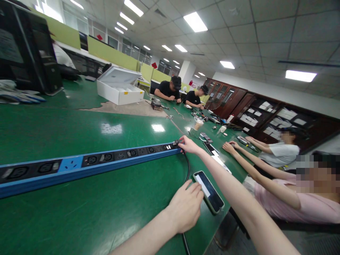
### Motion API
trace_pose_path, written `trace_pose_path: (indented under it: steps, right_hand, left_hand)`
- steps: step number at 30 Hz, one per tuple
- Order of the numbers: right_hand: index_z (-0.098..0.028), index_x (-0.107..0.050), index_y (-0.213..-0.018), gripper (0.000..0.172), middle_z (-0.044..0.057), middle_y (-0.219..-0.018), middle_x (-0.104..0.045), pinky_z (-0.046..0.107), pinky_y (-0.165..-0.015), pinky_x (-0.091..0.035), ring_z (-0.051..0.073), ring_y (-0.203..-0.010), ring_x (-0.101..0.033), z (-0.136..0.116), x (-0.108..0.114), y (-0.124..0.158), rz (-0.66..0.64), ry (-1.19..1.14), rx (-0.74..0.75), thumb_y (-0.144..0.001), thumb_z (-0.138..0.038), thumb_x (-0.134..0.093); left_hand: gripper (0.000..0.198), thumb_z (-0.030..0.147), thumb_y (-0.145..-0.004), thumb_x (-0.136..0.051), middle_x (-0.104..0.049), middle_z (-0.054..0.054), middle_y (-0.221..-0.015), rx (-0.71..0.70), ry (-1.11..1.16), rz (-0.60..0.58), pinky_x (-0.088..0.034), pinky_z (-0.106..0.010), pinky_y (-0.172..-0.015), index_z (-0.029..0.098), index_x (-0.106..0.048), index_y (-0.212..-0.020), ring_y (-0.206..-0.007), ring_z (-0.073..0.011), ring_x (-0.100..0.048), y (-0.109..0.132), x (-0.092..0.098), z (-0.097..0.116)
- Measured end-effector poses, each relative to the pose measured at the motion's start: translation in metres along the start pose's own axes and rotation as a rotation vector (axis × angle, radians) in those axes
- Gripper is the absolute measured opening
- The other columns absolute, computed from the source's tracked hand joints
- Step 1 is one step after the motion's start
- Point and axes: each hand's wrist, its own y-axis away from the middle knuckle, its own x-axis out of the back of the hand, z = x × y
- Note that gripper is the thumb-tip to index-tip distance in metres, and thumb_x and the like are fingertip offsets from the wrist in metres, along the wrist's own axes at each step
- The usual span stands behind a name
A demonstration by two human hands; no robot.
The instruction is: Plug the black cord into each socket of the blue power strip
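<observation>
A long blue power strip (pixel 127 156) with a black socket face lies across the green table. At its far right end, my right hand (pixel 190 145) has thumb and fingers closed around the strip's end, by a small dark part I cannot make out clearly. From that end a black cable (pixel 188 166) runs down the table and passes under my left hand (pixel 186 205). My left hand rests palm down with its fingers loosely stretched, and nothing shows in it. Its fingertips touch or overlap the edge of a phone (pixel 209 193) in a pale case.
A white box (pixel 119 86) with a raised lid stands at the back left, near a black computer case (pixel 29 49) and gloves (pixel 18 94). Beyond my right hand lie a cup (pixel 198 124), another phone (pixel 206 137) and small parts. Other people sit along the table's right side and far end.
</observation>
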Motion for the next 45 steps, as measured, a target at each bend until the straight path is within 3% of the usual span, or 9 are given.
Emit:
trace_pose_path:
  steps: [6,11,16,22,29,34,40,43,45]
  right_hand:
    - [-0.021,-0.048,-0.124,0.038,0.007,-0.111,-0.07,0.021,-0.048,-0.054,0.012,-0.061,-0.069,0.002,0.004,0.0,0.042,-0.016,0.002,-0.092,-0.029,-0.067]
    - [-0.021,-0.052,-0.124,0.041,0.007,-0.112,-0.069,0.02,-0.05,-0.055,0.012,-0.065,-0.069,0.003,0.009,-0.001,0.07,-0.05,-0.012,-0.089,-0.031,-0.071]
    - [-0.019,-0.056,-0.124,0.044,0.007,-0.111,-0.07,0.021,-0.053,-0.056,0.011,-0.066,-0.068,0.008,0.015,-0.006,0.104,-0.087,-0.024,-0.086,-0.031,-0.075]
    - [-0.014,-0.06,-0.11,0.029,0.009,-0.095,-0.073,0.024,-0.063,-0.059,0.015,-0.073,-0.071,0.015,0.027,-0.011,0.088,-0.151,-0.069,-0.091,-0.033,-0.071]
    - [-0.018,-0.06,-0.102,0.02,0.007,-0.095,-0.072,0.024,-0.067,-0.054,0.017,-0.081,-0.068,0.02,0.054,-0.014,0.21,0.152,-0.061,-0.09,-0.031,-0.068]
    - [-0.02,-0.063,-0.094,0.02,0.004,-0.092,-0.072,0.023,-0.075,-0.046,0.018,-0.086,-0.065,0.014,0.056,-0.017,0.185,0.452,0.03,-0.081,-0.029,-0.075]
    - [-0.022,-0.067,-0.096,0.021,0.004,-0.094,-0.073,0.023,-0.073,-0.045,0.018,-0.088,-0.067,0.005,0.042,-0.027,0.107,0.631,0.075,-0.08,-0.033,-0.075]
    - [-0.022,-0.07,-0.091,0.021,0.003,-0.09,-0.074,0.022,-0.072,-0.046,0.018,-0.084,-0.069,0.004,0.045,-0.033,0.057,0.665,0.06,-0.076,-0.034,-0.078]
    - [-0.021,-0.071,-0.089,0.021,0.003,-0.088,-0.075,0.022,-0.072,-0.046,0.018,-0.083,-0.069,0.003,0.047,-0.036,0.044,0.677,0.041,-0.075,-0.034,-0.079]
  left_hand:
    - [0.055,0.045,-0.097,-0.037,-0.056,-0.018,-0.147,0.0,-0.01,-0.028,-0.013,-0.047,-0.126,0.008,-0.058,-0.131,-0.146,-0.0292,-0.039,-0.026,-0.037,-0.012]
    - [0.053,0.045,-0.097,-0.039,-0.062,-0.019,-0.139,0.009,-0.033,-0.017,-0.007,-0.05,-0.127,0.007,-0.06,-0.128,-0.145,-0.0301,-0.042,-0.031,-0.041,-0.01]
    - [0.048,0.04,-0.095,-0.045,-0.058,-0.017,-0.145,-0.014,0.011,0.005,-0.009,-0.045,-0.129,0.008,-0.057,-0.13,-0.145,-0.0265,-0.041,-0.017,-0.016,-0.011]
    - [0.032,0.027,-0.096,-0.047,-0.053,-0.007,-0.153,0.064,0.046,0.031,-0.013,-0.044,-0.13,0.018,-0.058,-0.125,-0.146,-0.0211,-0.04,0.039,0.027,-0.039]
    - [0.052,0.015,-0.092,-0.048,-0.044,-0.007,-0.16,0.236,-0.043,0.088,-0.026,-0.044,-0.128,0.02,-0.049,-0.144,-0.145,-0.0204,-0.043,0.085,0.043,-0.068]
    - [0.058,0.022,-0.09,-0.053,-0.043,-0.013,-0.16,0.373,-0.242,0.14,-0.019,-0.052,-0.129,0.014,-0.049,-0.147,-0.149,-0.0286,-0.038,0.088,0.042,-0.093]
    - [0.072,0.036,-0.091,-0.053,-0.027,-0.015,-0.167,0.563,-0.435,0.236,-0.011,-0.054,-0.128,0.011,-0.036,-0.156,-0.155,-0.0323,-0.022,0.105,0.085,-0.15]
    - [0.086,0.054,-0.089,-0.053,-0.042,-0.026,-0.156,0.686,-0.498,0.212,-0.018,-0.062,-0.121,0.004,-0.033,-0.156,-0.146,-0.0421,-0.036,0.126,0.1,-0.181]
    - [0.088,0.065,-0.088,-0.049,-0.058,-0.03,-0.139,0.734,-0.501,0.151,-0.027,-0.063,-0.114,0.002,-0.043,-0.149,-0.132,-0.0456,-0.051,0.139,0.103,-0.195]
